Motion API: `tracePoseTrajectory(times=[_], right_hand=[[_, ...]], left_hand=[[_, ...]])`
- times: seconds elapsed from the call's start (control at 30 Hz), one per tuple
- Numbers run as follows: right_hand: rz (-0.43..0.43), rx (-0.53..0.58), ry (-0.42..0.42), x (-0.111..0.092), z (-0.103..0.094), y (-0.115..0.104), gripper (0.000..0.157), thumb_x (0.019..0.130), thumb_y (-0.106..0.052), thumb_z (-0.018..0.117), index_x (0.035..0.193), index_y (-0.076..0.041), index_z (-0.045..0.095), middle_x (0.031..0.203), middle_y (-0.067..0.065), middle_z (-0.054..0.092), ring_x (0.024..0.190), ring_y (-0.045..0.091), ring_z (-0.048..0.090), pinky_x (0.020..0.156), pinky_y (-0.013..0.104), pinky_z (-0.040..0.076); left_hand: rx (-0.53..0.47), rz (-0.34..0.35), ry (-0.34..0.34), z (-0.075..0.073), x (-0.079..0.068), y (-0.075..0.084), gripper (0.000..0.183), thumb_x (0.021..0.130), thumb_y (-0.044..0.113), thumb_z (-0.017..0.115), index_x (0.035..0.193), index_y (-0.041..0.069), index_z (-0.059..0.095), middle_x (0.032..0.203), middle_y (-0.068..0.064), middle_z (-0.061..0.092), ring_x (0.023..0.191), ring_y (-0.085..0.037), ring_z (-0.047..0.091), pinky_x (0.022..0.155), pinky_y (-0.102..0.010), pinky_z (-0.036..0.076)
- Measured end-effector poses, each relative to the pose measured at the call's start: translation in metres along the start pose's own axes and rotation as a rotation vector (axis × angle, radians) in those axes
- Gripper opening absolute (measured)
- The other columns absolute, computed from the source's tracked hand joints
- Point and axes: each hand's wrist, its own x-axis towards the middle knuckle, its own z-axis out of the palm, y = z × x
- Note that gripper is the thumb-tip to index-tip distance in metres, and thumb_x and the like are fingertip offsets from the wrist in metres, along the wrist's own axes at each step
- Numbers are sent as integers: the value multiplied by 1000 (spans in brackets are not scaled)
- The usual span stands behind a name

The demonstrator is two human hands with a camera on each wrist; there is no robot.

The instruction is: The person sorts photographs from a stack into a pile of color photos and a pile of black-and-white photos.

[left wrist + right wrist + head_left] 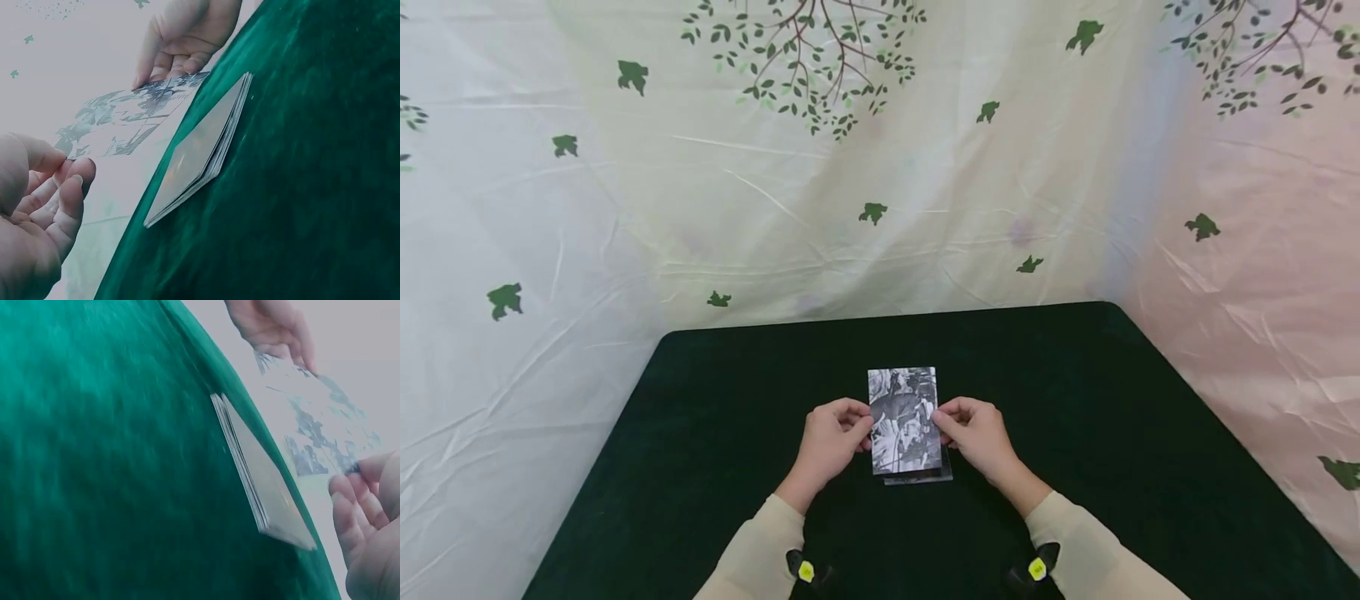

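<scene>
A black-and-white picture card (904, 421) is held upright in the head view, its printed face toward me. My left hand (831, 437) pinches its left edge between thumb and fingers. At the opposite edge, my right hand (981, 437) pinches it the same way. Both wrist views show this card raised off the table, with a gap beneath it. Under it lies a stack of similar cards (200, 156), slightly fanned at the edges; the right wrist view shows the same stack (259, 469) from the other side. From the head, the held card hides most of that stack.
A dark green cloth (737, 375) covers the table, whose far corners are rounded. Behind it hangs a pale curtain (790, 225) printed with leaves and branches. Dark wrist devices with yellow tags (806, 572) sit by both cream sleeves (756, 550).
</scene>
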Motion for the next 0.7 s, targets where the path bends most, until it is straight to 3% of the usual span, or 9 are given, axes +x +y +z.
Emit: tracePoseTrajectory(times=[0.3,0.47,0.7], right_hand=[[-17,-24,-69,-6,47,-24,13,89,-24,70,88,-11,69,72,1,66,62,17,65,55,30,54],[-29,-72,-72,-6,73,-27,11,89,-24,70,88,-14,70,68,-4,66,59,12,65,56,28,53],[-36,-167,-103,-8,91,-27,7,88,-23,70,84,-17,71,64,-9,65,55,7,62,62,31,52]], left_hand=[[-3,-199,26,-48,-14,-14,10,90,12,68,98,8,68,80,-7,67,64,-23,64,60,-32,54],[34,-250,2,-70,-19,-25,13,91,12,66,101,5,67,81,-9,66,66,-23,63,62,-31,53],[122,-297,-35,-83,-28,-35,14,91,13,65,103,5,65,81,-7,67,67,-22,64,62,-31,54]])
